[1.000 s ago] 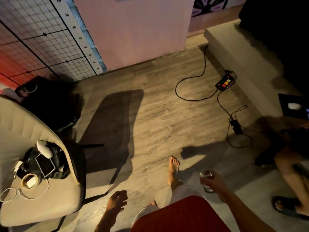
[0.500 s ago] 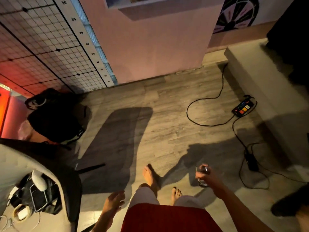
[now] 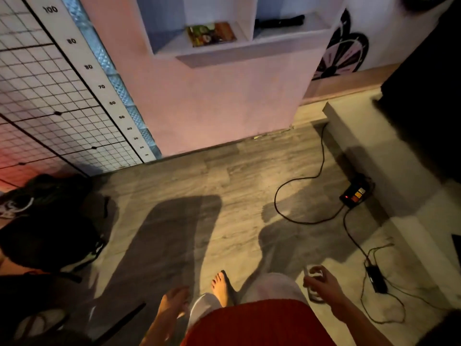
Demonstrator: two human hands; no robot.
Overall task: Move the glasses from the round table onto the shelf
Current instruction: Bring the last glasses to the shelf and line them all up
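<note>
My right hand [image 3: 324, 283] is low on the right, fingers wrapped around a small clear drinking glass [image 3: 313, 275] held upright at hip height. My left hand [image 3: 172, 304] hangs at the bottom centre, fingers loosely apart and holding nothing. A white wall shelf [image 3: 249, 43] with two compartments is set in the pink wall at the top of the view, well above and ahead of both hands. A colourful booklet [image 3: 212, 34] lies in its left compartment and a dark object [image 3: 279, 22] in the right one. The round table is out of view.
A black power strip [image 3: 354, 194] and its cables [image 3: 321, 158] lie on the wooden floor at the right, with an adapter [image 3: 376, 280] near my right hand. A raised grey step [image 3: 374, 146] runs along the right. Dark bags [image 3: 50, 221] sit at the left below a wire grid panel [image 3: 50, 96].
I have walked toward the pink wall and the view has tilted up, bringing the shelf into sight. The chair and the seated person have slid out of view. The glass stays in my right hand.
</note>
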